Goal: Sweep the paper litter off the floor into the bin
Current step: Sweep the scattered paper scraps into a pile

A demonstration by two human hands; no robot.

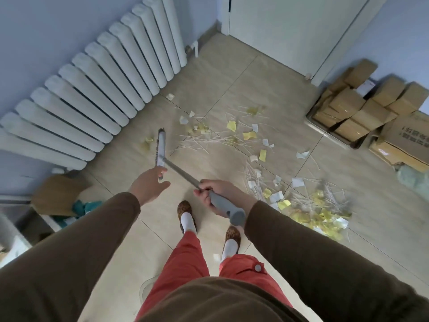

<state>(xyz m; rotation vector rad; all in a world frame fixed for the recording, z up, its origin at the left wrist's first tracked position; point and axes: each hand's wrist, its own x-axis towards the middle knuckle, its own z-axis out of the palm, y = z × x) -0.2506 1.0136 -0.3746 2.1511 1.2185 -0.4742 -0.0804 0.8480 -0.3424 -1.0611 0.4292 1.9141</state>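
Right hand [212, 194] has its grip wrapped tight round the grey handle of the broom [183, 175], fingers curled at the top of the shaft just below the thick end — one-handed hold, high up, probably to get reach without bending. Left hand [148, 185] is free, fingers loosely spread, holding nothing; it hovers near the broom head [161, 147], looks like it's heading for the shaft to add a second grip lower down for control. Broom head sits on the floor [243, 89] close to the radiator [92, 89], on the left edge of the mess, so a stroke from there would pull stray bits away from the wall. Paper litter [250, 135] — yellow and white scraps mixed with thin pale sticks — runs in a band from mid-floor to a denser pile [320, 210] at the right, near the person's feet. Cardboard boxes [359, 110] stacked by the far wall. No bin that I can identify in view; sweeping is well short of done.
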